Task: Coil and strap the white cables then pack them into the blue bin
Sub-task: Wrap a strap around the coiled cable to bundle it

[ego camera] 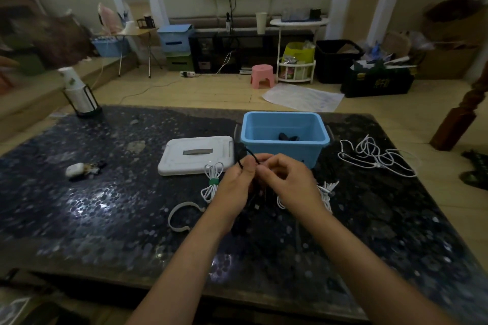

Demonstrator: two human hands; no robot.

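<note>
My left hand (236,183) and my right hand (286,179) meet in front of the blue bin (284,120), both pinching a thin black cable (249,157) that loops above my fingers and hangs down between my wrists. A coiled white cable with a green strap (212,182) lies just left of my left hand. Another white cable bundle (326,191) lies to the right of my right hand, partly hidden by it. A loose, tangled white cable (375,157) lies right of the bin. Something dark (287,136) lies on the bin's floor.
The bin's white lid (196,155) lies flat left of the bin. A white strap loop (182,215) lies near my left forearm. A small white case with keys (79,169) sits at the left, a cup holder (79,99) at the far left corner.
</note>
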